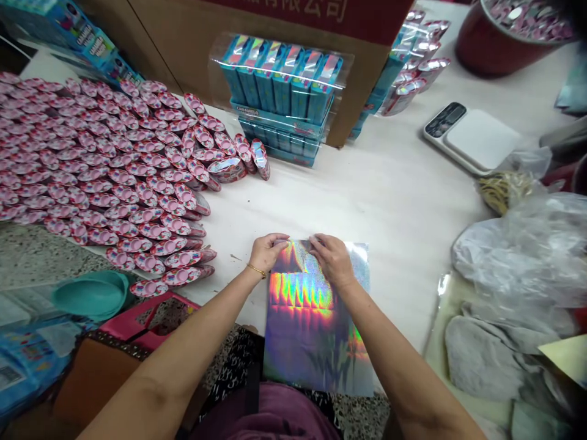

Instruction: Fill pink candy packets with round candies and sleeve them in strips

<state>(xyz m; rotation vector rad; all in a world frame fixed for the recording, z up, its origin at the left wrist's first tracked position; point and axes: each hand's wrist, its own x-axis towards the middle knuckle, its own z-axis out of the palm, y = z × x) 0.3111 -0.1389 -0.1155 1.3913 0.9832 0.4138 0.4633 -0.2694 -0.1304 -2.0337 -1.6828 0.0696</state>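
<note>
A shiny holographic bag (316,330) lies flat at the near edge of the white table (394,195), its rainbow sheen facing up. My left hand (266,252) pinches the bag's top left corner with closed fingers. My right hand (332,260) rests on the bag's top edge just to the right, fingers curled and pressed onto it. Both forearms reach in from the bottom of the view. A gold bangle sits on my left wrist.
Rows of small pink oval packets (101,171) cover the table's left. Wrapped teal boxes (279,98) stand before a cardboard carton. A white scale (472,137), rubber bands (502,189), crumpled plastic bags (523,256) and a red tub (504,36) are at right. A teal bowl (92,296) sits lower left.
</note>
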